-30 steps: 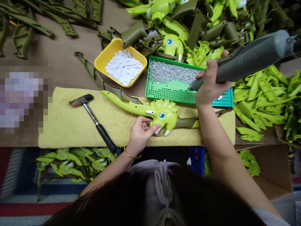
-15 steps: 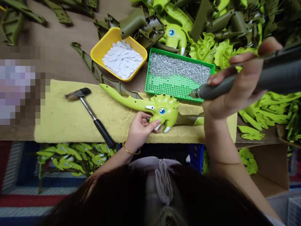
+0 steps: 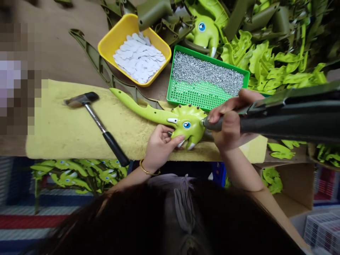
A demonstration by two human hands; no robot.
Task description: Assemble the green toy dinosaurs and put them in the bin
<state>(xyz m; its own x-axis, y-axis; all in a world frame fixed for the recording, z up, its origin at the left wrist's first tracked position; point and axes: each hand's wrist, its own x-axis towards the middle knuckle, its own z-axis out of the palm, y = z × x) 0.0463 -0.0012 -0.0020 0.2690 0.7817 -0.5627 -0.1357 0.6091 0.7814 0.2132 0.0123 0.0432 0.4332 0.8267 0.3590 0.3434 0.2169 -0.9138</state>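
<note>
A lime-green plastic toy bow with a triceratops head (image 3: 190,122) lies on the yellow cloth mat (image 3: 66,138). My left hand (image 3: 162,143) is closed on the lower part of the head, thumb over its mouth, beside a small dark part that sticks out. Wrapped around a dark power screwdriver (image 3: 278,120) is my right hand (image 3: 231,120). The tool lies nearly level, its tip at the right edge of the toy's head. My right hand and the tool hide the toy's right-hand limb.
A green basket (image 3: 183,97) holds small silver screws (image 3: 207,71). Next to it a yellow bin (image 3: 106,46) contains flat white pieces (image 3: 139,58). A hammer (image 3: 101,124) lies on the mat at left. Green and olive plastic parts (image 3: 265,63) are heaped at the back right.
My right hand has brought the screwdriver left and down from above the screw basket to the toy's head. My left hand keeps its hold. The view has shifted slightly.
</note>
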